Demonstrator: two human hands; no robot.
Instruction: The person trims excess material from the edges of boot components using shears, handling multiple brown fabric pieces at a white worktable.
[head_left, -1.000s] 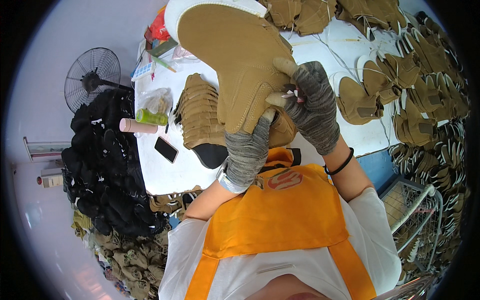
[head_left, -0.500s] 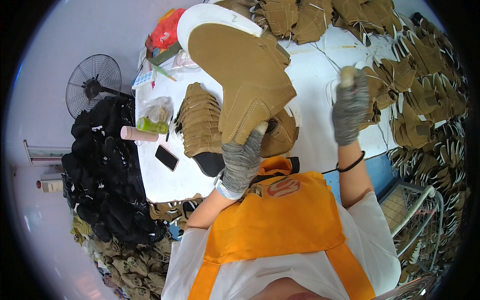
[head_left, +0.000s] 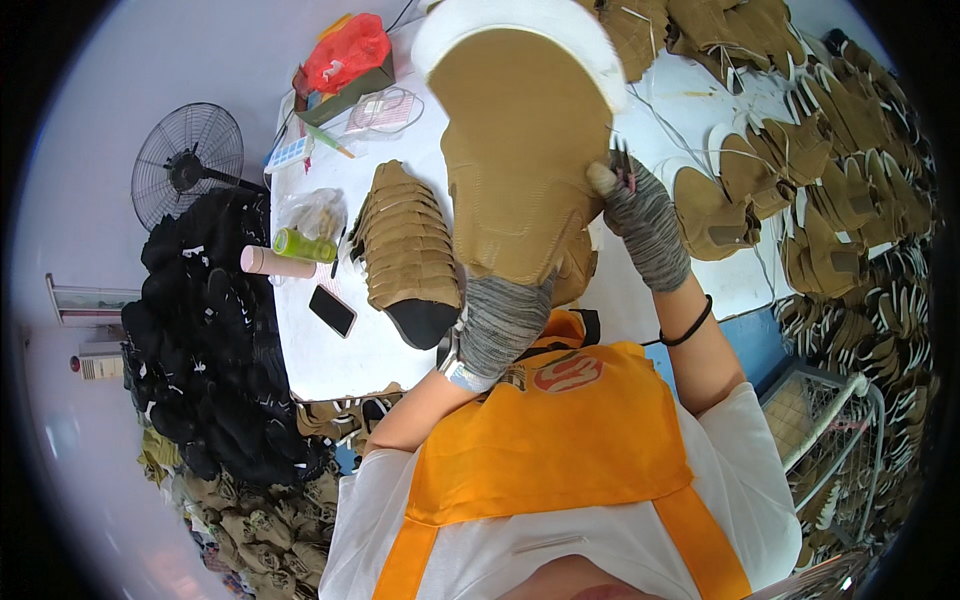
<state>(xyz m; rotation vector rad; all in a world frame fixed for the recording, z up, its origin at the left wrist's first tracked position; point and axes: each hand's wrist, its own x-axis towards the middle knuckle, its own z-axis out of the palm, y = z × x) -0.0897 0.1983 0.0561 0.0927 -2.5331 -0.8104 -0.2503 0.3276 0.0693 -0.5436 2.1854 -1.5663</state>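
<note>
A brown shoe upper (head_left: 525, 150) with a broad white curved border is held up over the table. My gloved left hand (head_left: 502, 318) grips its lower end, the fingers mostly hidden behind it. My gloved right hand (head_left: 645, 225) is at the upper's right edge, closed around small dark-bladed thread snips (head_left: 622, 168) that point up. Partly behind the held upper, another brown upper (head_left: 577, 268) lies on the table. Left of it sits an overlapping stack of brown pieces (head_left: 408, 235) with a black end.
Several brown uppers (head_left: 840, 190) are piled along the right, more at the back. On the white table (head_left: 380, 375) are a phone (head_left: 332, 311), a pink bottle (head_left: 277, 263), a green bottle (head_left: 304, 248) and a box with a red bag (head_left: 348, 55). A metal rack (head_left: 830, 440) stands right.
The held upper has swung rightward and now faces me more squarely. My right hand has come left, from over the table's right side to the upper's edge.
</note>
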